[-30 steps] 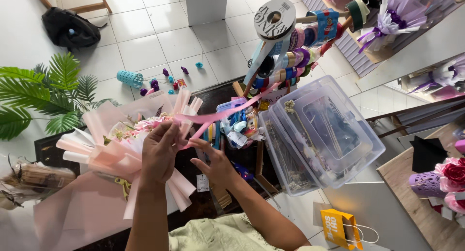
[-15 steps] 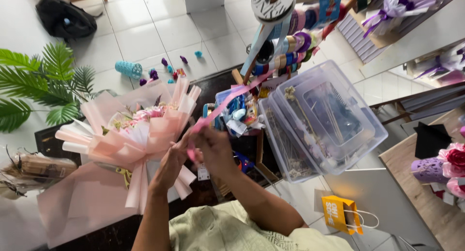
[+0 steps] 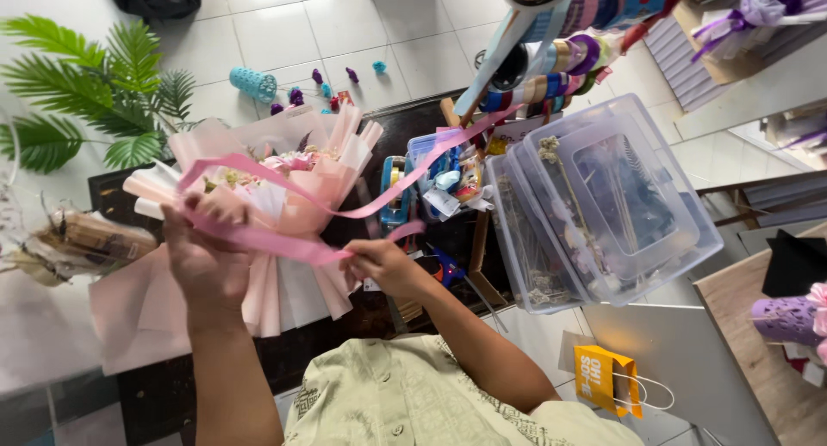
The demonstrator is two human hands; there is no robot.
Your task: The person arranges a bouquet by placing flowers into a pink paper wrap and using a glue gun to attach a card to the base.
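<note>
A flower bouquet wrapped in pale pink paper [image 3: 301, 196] lies on a dark table [image 3: 172, 386]. A pink ribbon [image 3: 258, 239] runs from a rack of ribbon spools [image 3: 560, 58] down across the bouquet. My left hand [image 3: 202, 257] pinches the ribbon at the left side of the wrap, with a loop rising above the fingers. My right hand [image 3: 383, 261] grips the ribbon at the right side of the wrap, so a stretch of it is taut between both hands over the bouquet's neck.
Stacked clear plastic bins [image 3: 603, 205] holding dried stems stand to the right. A small blue box of tools and tape [image 3: 439, 175] sits behind my right hand. A green palm plant [image 3: 86, 93] is at left, a yellow paper bag [image 3: 603, 377] at lower right.
My hands have spread apart, the left moving left and the right staying at the wrap's right side. The ribbon is now pulled out long across the bouquet.
</note>
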